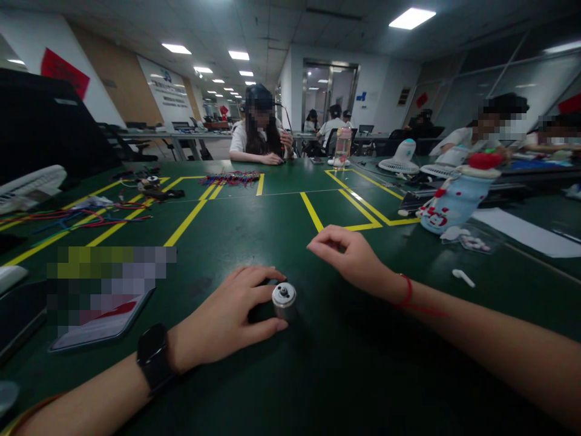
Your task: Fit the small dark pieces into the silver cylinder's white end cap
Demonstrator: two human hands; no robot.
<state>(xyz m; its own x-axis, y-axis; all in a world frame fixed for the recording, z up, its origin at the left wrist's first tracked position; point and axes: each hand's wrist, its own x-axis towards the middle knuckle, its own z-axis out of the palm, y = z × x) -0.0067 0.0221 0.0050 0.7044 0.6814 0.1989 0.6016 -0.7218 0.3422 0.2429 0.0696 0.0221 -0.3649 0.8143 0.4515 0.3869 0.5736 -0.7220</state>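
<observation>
A small silver cylindrical motor point(284, 303) stands upright on the green table, its round end with a central shaft facing up. My left hand point(240, 306) curls around its left side, with the thumb in front and fingers at the side and back, touching it. Farther off and to the right, my right hand point(351, 254) hovers over the table, apart from the motor. Its thumb and fingertips are pressed together in a pinch, and whatever they hold, if anything, is too small or hidden to make out.
Left lie a pouch point(109, 321) and loose coloured wires point(91, 212). A bundle of wires point(231, 178) sits farther back. To the right are a blue bottle point(458, 200), a white earbud point(463, 278) and paper point(526, 233). Across the table sits a person point(258, 133). Yellow tape point(190, 218) marks the tabletop.
</observation>
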